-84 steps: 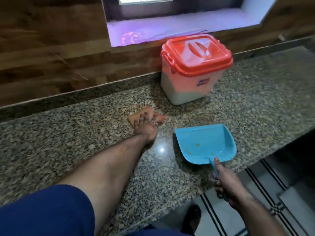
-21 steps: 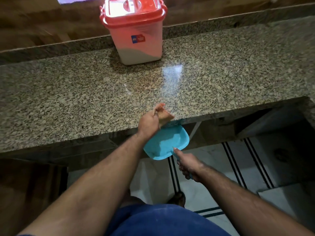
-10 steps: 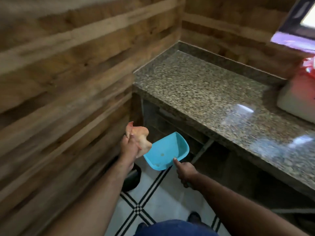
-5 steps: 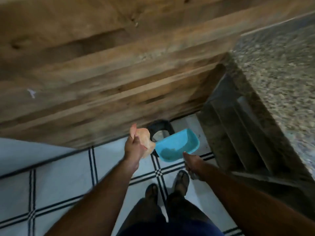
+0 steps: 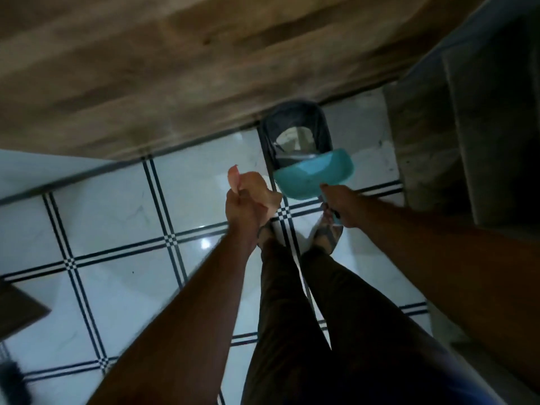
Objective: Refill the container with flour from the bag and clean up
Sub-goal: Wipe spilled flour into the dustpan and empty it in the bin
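Note:
I look straight down at the floor. My right hand [image 5: 340, 204] grips the handle of the blue dustpan [image 5: 312, 178], whose scoop is tilted over the open mouth of a dark waste bin [image 5: 295, 133] standing against the wooden wall. My left hand [image 5: 245, 200] is closed around a crumpled orange-tan cloth [image 5: 261, 188], held just left of the dustpan. The flour container and the bag are out of view.
White floor tiles with dark double lines [image 5: 163, 217] spread below me. A wood-panelled wall [image 5: 175, 62] runs along the top. The counter's base [image 5: 455, 118] stands at the right. My legs and sandalled feet [image 5: 324, 238] are beneath my hands.
I turned from the counter to the floor bin. The dustpan has gone from level beside the bin to tilted over its opening. The cloth stays in my left hand.

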